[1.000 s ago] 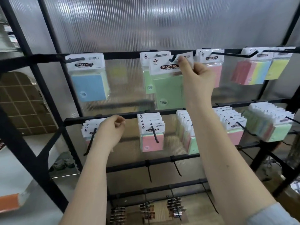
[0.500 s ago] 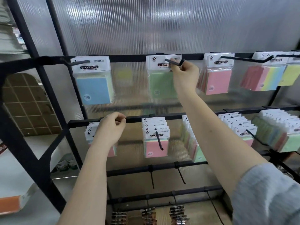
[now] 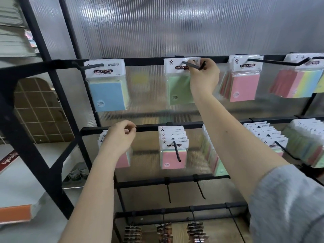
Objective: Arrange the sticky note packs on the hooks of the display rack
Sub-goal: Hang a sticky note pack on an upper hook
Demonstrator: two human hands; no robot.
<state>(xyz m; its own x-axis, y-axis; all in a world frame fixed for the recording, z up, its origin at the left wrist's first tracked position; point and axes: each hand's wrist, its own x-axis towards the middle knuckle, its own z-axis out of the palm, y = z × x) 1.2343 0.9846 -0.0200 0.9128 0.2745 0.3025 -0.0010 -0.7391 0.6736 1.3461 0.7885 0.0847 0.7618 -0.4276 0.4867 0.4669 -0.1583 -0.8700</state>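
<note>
Green pack hanging on top-rail hook, mid rack. Right hand up at the pack's white header, fingers curled, pinching header at the hook. Left hand loosely curled at second rail, in front of a pink stack; nothing visibly held. Blue pack hung to the left, pink pack to the right, striped packs far right. More stacks on second-rail hooks. Ribbed translucent panel behind.
</note>
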